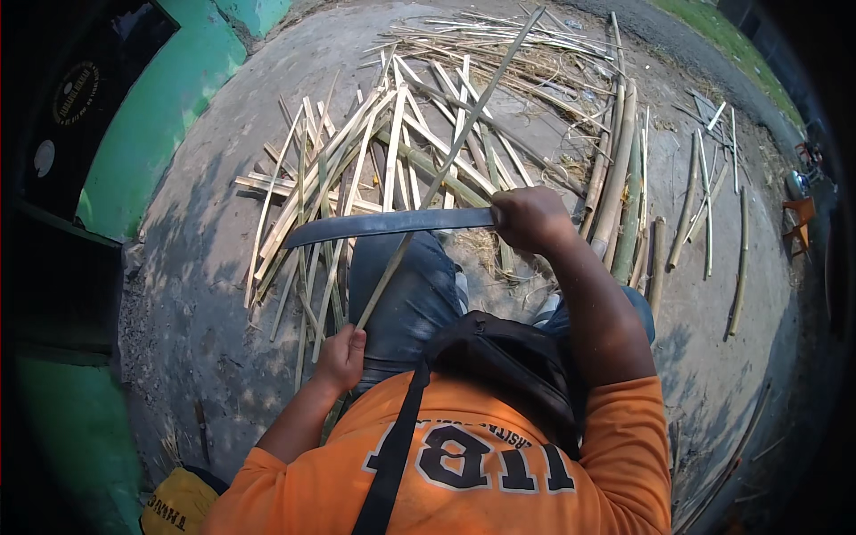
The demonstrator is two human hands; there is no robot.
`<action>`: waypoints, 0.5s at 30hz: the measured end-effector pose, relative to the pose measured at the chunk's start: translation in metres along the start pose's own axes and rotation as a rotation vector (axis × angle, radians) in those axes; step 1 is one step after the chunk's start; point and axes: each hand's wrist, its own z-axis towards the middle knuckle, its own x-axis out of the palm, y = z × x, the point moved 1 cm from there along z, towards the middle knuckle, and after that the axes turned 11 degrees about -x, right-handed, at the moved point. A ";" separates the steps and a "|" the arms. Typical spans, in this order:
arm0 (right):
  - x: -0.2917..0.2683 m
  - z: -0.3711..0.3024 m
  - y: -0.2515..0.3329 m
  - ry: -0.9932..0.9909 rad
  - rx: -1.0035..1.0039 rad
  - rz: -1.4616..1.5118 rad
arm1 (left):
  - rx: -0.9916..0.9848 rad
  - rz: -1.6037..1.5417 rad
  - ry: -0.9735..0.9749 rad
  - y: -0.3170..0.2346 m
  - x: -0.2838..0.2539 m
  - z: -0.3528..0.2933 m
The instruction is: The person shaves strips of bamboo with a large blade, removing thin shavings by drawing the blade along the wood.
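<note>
My right hand (532,221) is closed round the handle of a machete (392,225), its long grey blade pointing left across my raised knee. Low on the left, my left hand (341,357) grips the near end of a long, thin bamboo strip (450,159). This strip slants up and away to the right, and the blade crosses over it just above my knee. Whether the edge touches the strip I cannot tell. Past my knee lies a loose heap of split bamboo pieces (392,147), pale on their cut faces.
Whole bamboo poles (615,201) lie lengthwise on the right, with several shorter sticks (743,259) beyond them. More thin strips (499,40) are spread at the far side. A green wall (165,111) stands at the left. A yellow and black item (178,504) sits at lower left.
</note>
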 end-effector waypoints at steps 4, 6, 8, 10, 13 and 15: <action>-0.004 -0.009 -0.045 -0.125 0.310 0.115 | -0.015 0.004 0.026 -0.008 -0.005 0.002; -0.004 -0.015 -0.042 -0.120 0.286 0.095 | -0.029 0.030 0.035 -0.009 -0.006 0.000; -0.006 -0.013 -0.031 -0.126 0.265 0.141 | -0.026 -0.013 0.029 -0.009 -0.006 -0.004; -0.006 -0.015 -0.022 -0.110 0.174 0.174 | -0.015 0.002 0.027 -0.011 -0.005 -0.004; -0.017 -0.011 0.005 0.156 0.100 0.069 | -0.005 0.011 0.026 -0.008 -0.003 -0.002; -0.014 -0.010 0.017 0.080 -0.056 0.056 | 0.009 0.001 0.043 -0.003 -0.004 -0.003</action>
